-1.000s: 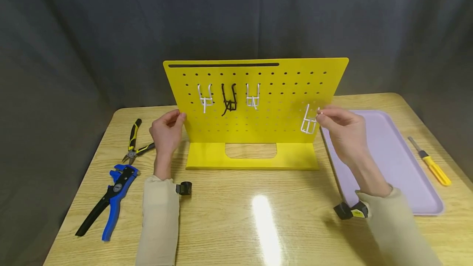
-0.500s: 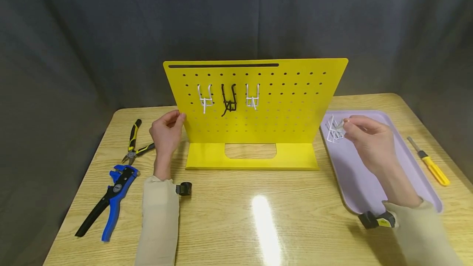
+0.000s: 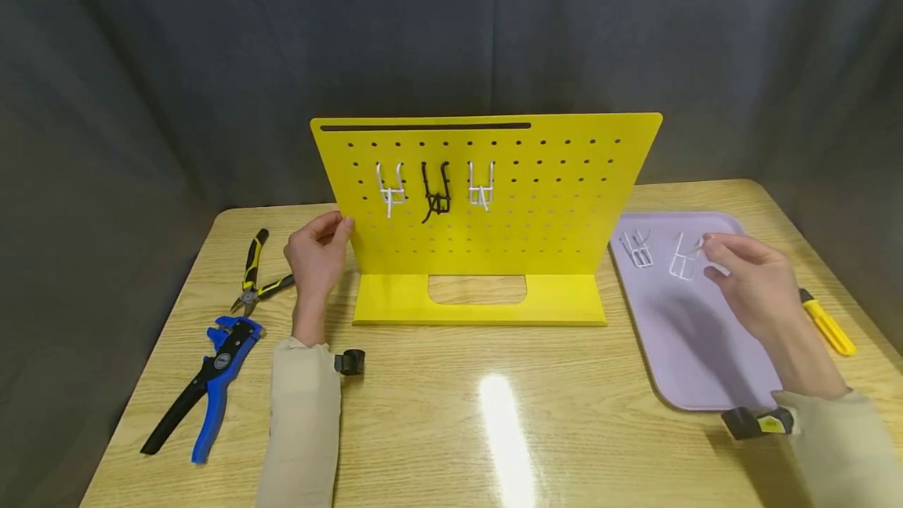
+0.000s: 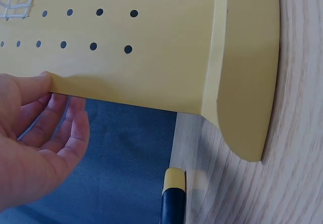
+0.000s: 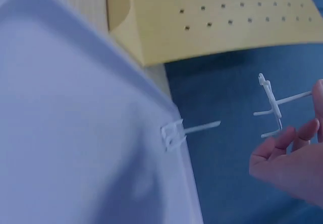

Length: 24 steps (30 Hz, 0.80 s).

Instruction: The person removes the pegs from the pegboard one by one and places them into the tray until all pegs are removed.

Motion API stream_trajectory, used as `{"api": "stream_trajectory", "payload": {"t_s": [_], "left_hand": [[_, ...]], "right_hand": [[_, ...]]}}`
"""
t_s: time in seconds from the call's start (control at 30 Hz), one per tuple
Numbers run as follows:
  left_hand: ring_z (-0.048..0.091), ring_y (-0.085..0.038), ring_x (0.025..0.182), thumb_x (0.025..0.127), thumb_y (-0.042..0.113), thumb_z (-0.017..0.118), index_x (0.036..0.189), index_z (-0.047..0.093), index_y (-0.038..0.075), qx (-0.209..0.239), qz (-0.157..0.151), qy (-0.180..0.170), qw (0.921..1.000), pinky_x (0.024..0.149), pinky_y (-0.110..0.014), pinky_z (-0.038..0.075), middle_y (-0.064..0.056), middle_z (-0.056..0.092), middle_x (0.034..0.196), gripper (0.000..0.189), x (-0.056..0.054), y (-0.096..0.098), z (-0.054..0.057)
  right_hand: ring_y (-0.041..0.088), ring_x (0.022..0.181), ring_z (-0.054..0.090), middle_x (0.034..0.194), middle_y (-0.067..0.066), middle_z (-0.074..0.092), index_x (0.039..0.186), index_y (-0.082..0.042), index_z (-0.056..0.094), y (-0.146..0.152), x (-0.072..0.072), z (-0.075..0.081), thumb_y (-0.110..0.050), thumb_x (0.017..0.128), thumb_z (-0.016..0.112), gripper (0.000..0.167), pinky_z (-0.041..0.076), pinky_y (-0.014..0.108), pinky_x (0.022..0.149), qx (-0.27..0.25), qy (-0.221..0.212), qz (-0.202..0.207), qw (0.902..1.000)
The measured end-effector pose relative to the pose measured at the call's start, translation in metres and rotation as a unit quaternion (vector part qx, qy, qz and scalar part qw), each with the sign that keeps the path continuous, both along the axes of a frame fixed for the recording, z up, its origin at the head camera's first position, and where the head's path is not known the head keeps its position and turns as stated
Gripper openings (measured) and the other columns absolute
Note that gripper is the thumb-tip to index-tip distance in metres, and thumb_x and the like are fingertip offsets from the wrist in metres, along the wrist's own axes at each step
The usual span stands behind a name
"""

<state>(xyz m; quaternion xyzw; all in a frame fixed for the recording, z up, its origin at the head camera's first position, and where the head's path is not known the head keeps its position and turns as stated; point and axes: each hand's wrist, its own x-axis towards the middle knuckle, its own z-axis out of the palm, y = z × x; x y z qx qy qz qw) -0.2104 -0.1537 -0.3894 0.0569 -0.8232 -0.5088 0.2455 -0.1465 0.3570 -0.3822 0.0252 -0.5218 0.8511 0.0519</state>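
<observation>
My left hand [image 3: 319,249] grips the left edge of the yellow pegboard [image 3: 536,234], thumb on the front face and fingers behind, as the left wrist view shows. Three hooks hang in a row on the board: a white hook [image 3: 392,193], a black hook [image 3: 436,193] and another white hook [image 3: 481,189]. Over the lilac tray [image 3: 677,382], my right hand [image 3: 755,281] pinches a white wire pegboard hook [image 3: 682,265] by its prong; the right wrist view has this held hook [image 5: 272,100] in the air. A second white hook [image 3: 640,251] lies in the tray's far left corner.
Left of the board lie yellow-black cutting pliers [image 3: 250,288] and a blue-black wire stripper [image 3: 215,382]. A yellow-handled screwdriver [image 3: 828,325] lies right of the tray, partly hidden by my right hand. A dark curtain [image 3: 451,30] hangs behind the table.
My right hand has carried the white hook from in front of the board's right side rightward over the tray. The hook lying in the tray has come into sight. My left hand keeps its hold.
</observation>
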Motion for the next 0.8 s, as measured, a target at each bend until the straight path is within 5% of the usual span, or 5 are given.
{"api": "stream_trajectory", "payload": {"t_s": [0.27, 0.57, 0.8], "left_hand": [[0.065, -0.033, 0.089, 0.091, 0.015, 0.068, 0.109, 0.071, -0.004, 0.006, -0.002, 0.003, 1.0000, 0.081, -0.040, 0.048, -0.022, 0.070, 0.098, 0.026, 0.001, 0.000, 0.000], [0.065, -0.033, 0.089, 0.091, 0.015, 0.068, 0.109, 0.071, -0.004, 0.006, -0.001, 0.004, 1.0000, 0.079, -0.038, 0.048, -0.021, 0.070, 0.099, 0.026, 0.001, 0.000, 0.000], [0.066, -0.033, 0.088, 0.091, 0.015, 0.068, 0.109, 0.071, -0.003, 0.005, 0.002, 0.000, 1.0000, 0.079, -0.037, 0.049, -0.021, 0.070, 0.099, 0.026, 0.001, 0.000, 0.000]], "right_hand": [[0.009, 0.088, 0.064, 0.094, 0.002, 0.072, 0.096, 0.001, 0.075, 0.023, -0.009, -0.017, 0.011, 0.091, 0.055, 0.024, 0.052, 0.022, 0.070, 0.016, -0.035, -0.002, 0.9993], [0.000, 0.088, 0.057, 0.096, -0.012, 0.069, 0.092, -0.012, 0.078, 0.042, -0.027, -0.031, -0.002, 0.090, 0.065, 0.016, 0.051, 0.016, 0.070, 0.124, -0.116, -0.026, 0.9852], [0.002, 0.079, 0.059, 0.092, -0.013, 0.070, 0.089, -0.015, 0.078, 0.048, -0.043, -0.040, -0.003, 0.090, 0.066, 0.018, 0.052, 0.017, 0.066, 0.126, -0.140, -0.016, 0.9820]]}}
